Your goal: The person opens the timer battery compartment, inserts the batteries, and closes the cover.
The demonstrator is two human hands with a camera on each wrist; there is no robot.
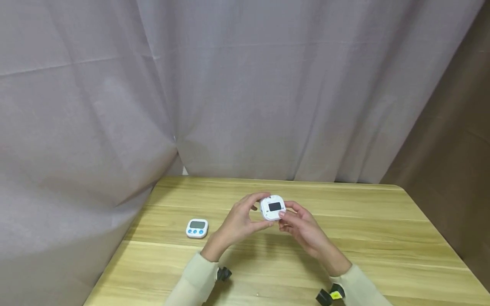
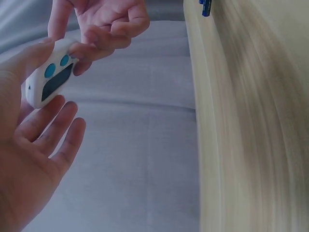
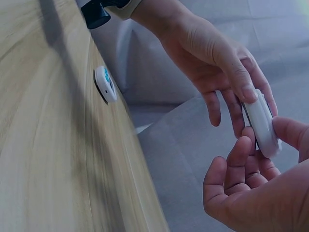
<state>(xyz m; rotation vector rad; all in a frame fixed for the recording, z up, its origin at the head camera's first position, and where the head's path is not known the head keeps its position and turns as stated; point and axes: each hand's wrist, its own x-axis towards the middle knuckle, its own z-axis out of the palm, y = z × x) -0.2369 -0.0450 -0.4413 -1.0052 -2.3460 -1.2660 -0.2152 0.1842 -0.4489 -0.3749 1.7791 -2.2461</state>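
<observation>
A white digital timer (image 1: 273, 207) is held up over the table between both hands, its back with a dark rectangle facing the head camera. My left hand (image 1: 238, 221) pinches its left side between thumb and fingers. At its lower right edge, my right hand (image 1: 306, 233) grips it with thumb and fingers. The left wrist view shows the front of the held timer (image 2: 57, 81), with blue buttons and a dark screen. A second white timer (image 1: 197, 228) with blue buttons lies face up on the table, left of my left hand.
The wooden table (image 1: 383, 238) reaches back to a grey curtain (image 1: 249, 106). Black wrist mounts sit at both sleeves, the right mount (image 1: 324, 296) low in the head view. A small dark blue object (image 2: 206, 7) shows at the top of the left wrist view.
</observation>
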